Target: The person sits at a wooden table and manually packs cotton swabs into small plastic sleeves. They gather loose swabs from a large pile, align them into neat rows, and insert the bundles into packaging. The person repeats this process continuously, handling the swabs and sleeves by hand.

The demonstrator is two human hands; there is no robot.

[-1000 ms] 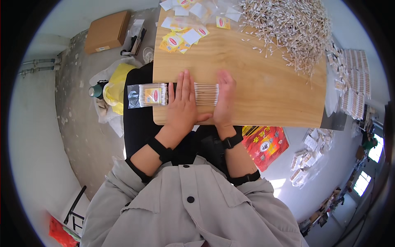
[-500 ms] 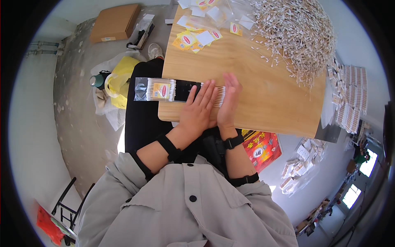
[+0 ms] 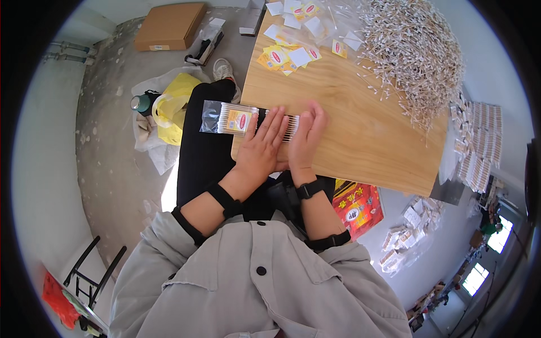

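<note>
A clear packet of cotton swabs (image 3: 228,118) with a yellow and red label juts past the table's left edge. To its right is a black strip (image 3: 262,114), mostly hidden under my left hand (image 3: 260,141). That hand lies flat across the strip with fingers stretched out, its thumb at the packet's edge. More loose cotton swabs (image 3: 291,128) sit in a row between my two hands. My right hand (image 3: 307,135) stands on edge against the right end of this row, fingers extended and slightly curved. Whether the row lies on the black strip is hidden.
On the wooden table (image 3: 349,112), a large heap of cotton swabs (image 3: 414,56) covers the far right. Yellow labels (image 3: 279,56) and clear bags (image 3: 324,25) are scattered at the back. Bundled swabs (image 3: 482,135) are stacked beyond the right edge. A yellow bag (image 3: 172,107) is on the floor.
Both hands have slid left over the table, toward the labelled packet. The exposed part of the black strip has become narrower. The whole view has also shifted slightly.
</note>
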